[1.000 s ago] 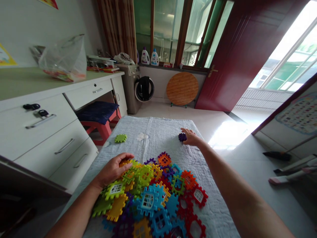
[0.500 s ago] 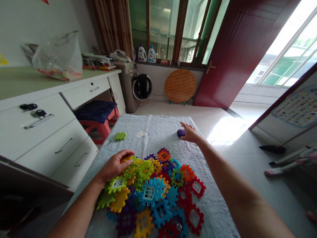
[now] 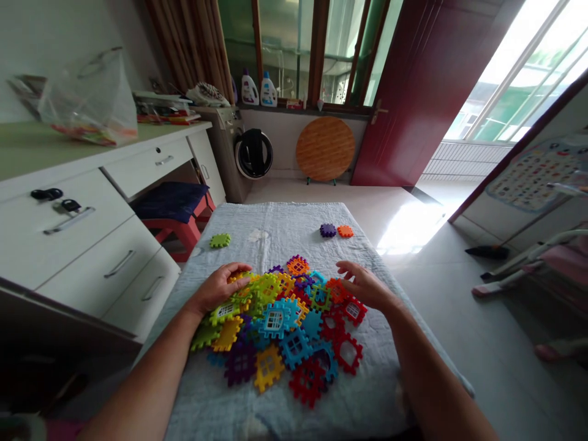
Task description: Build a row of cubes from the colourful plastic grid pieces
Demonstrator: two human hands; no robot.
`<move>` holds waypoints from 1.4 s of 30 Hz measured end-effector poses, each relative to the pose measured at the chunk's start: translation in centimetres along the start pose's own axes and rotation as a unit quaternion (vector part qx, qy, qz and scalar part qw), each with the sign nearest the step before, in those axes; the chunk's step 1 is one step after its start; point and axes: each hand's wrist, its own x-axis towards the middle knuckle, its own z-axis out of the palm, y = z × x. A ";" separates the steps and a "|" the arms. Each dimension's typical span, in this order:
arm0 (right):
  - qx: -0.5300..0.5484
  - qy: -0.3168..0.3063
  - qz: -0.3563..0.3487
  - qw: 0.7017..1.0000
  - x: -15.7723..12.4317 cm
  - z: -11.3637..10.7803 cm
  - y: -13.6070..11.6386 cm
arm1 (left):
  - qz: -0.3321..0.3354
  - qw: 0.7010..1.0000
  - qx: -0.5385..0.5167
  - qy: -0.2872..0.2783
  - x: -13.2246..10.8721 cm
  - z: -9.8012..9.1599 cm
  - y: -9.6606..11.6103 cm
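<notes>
Across the pale cloth [image 3: 294, 222] in front of you lies a heap of toothed plastic pieces [image 3: 274, 320], overlapping so much that the lower ones are mostly buried. Your left hand [image 3: 224, 285] bends over yellow and lime pieces at the heap's left side; its fingertips are partly hidden there, so whether they pinch one is impossible to tell. Your right hand [image 3: 365, 285] is loosely spread, thumb and fingers apart, by a heaped orange piece [image 3: 337, 290] and a red piece with a white window [image 3: 353, 310]; contact with either is unclear. At the near edge, a plain red piece [image 3: 309, 381] covers part of a blue piece [image 3: 326, 360]. Farther off, a green piece [image 3: 220, 240] sits alone on your left, and a purple piece [image 3: 327, 230] lies just beside a loose orange piece [image 3: 345, 231] on your right. The plastic bag [image 3: 89, 101] obscures its contents, and pink furniture [image 3: 563, 262] is cut off at right.
</notes>
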 end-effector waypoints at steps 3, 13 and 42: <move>-0.013 0.013 -0.017 1.000 -0.7 1.1 -0.2 | -0.010 0.999 -0.025 0.018 -0.1 0.1 0.1; -0.009 0.090 -0.026 0.996 0.3 3.0 1.1 | -0.012 0.992 -0.102 0.076 -0.5 0.3 0.9; 0.065 0.137 0.044 0.987 -0.3 3.8 0.8 | -0.032 0.992 -0.097 0.072 -1.5 0.7 0.9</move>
